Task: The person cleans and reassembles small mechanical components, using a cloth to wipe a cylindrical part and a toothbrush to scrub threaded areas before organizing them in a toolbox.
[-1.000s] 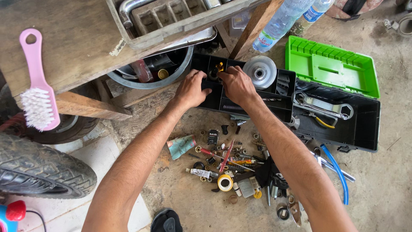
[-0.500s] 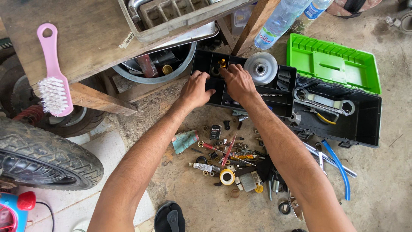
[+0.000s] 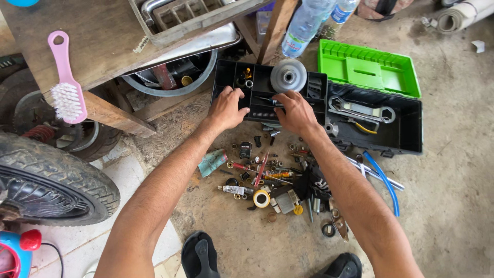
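1. Concrete floor (image 3: 453,170), small parts strewn; wooden bench (image 3: 98,41) upper left w/ pink brush (image 3: 66,82).
2. Black organiser tray (image 3: 234,77) on floor, long axis running left-right, beside open toolbox (image 3: 406,128) w/ green lid (image 3: 368,69).
3. Left hand (image 3: 227,108) curled over tray's front edge; right hand (image 3: 293,110) fingers bent inside tray, held item unclear.
4. Clear bottles (image 3: 303,25) w/ blue labels behind tray.

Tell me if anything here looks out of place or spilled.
Yes: small tools and hardware lie scattered on the dirt floor beside the open black toolbox, not in it. Both the left hand and right hand rest on the black organizer tray.
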